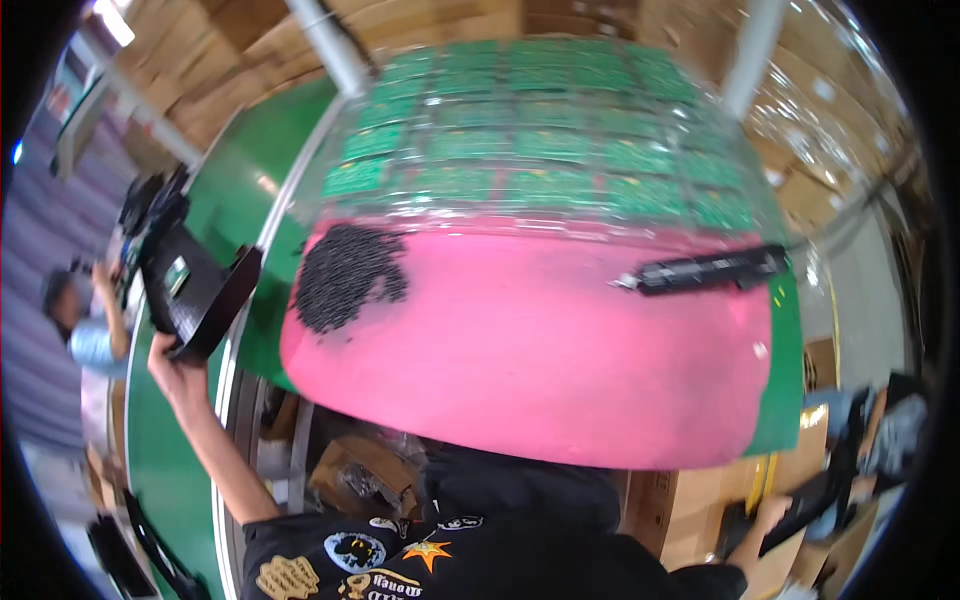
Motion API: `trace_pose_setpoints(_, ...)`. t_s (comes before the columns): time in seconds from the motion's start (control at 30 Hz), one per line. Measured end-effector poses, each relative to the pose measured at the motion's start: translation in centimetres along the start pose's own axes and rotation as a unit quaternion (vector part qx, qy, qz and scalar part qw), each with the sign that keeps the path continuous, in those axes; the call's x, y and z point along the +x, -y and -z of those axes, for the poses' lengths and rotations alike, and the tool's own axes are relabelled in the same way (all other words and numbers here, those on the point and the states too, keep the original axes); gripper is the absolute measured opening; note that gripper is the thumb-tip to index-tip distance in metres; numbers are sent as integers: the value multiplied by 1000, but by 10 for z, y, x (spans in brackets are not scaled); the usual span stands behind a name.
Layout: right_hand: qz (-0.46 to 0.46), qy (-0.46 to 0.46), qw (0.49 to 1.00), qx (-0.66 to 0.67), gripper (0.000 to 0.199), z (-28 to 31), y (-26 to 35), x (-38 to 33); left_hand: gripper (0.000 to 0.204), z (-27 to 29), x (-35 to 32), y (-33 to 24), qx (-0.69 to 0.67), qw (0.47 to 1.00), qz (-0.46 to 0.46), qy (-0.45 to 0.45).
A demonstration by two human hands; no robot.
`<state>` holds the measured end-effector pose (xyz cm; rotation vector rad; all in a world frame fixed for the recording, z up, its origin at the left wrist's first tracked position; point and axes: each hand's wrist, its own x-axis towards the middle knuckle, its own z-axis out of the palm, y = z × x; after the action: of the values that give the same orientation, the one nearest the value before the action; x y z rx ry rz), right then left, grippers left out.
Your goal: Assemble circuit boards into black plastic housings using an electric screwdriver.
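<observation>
At the far left, my left hand (180,378) grips the lower corner of a black plastic housing (207,285). The housing is tilted over the green belt, and a small green circuit board (177,274) shows inside it. Out to the lower right, my right hand (771,514) is closed at the edge of a long black plastic part (803,508); its fingers are partly hidden. Between my arms lies a pink mat (540,350). On it are a heap of small black screws (350,275) at the left and a black electric screwdriver (710,271) at the right, its tip pointing left.
Clear plastic trays of green circuit boards (545,145) stand behind the mat. A green conveyor belt (165,440) runs along the left, with black parts (150,550) on it. A co-worker (85,320) is at the far left, another person (895,430) at right. Cardboard boxes (440,25) line the back.
</observation>
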<state>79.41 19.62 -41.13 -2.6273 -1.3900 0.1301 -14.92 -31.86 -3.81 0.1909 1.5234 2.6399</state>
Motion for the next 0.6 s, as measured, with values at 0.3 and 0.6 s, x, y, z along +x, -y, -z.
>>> trace_pose_setpoints(0.3,137,-83,987,25,28,69,36,59,36,72,103,42,-64,966,-2,-249)
trace_pose_setpoints(0.6,405,-321,821,244,29,229,186,-155,51,-65,78,66,486,802,-337,-86)
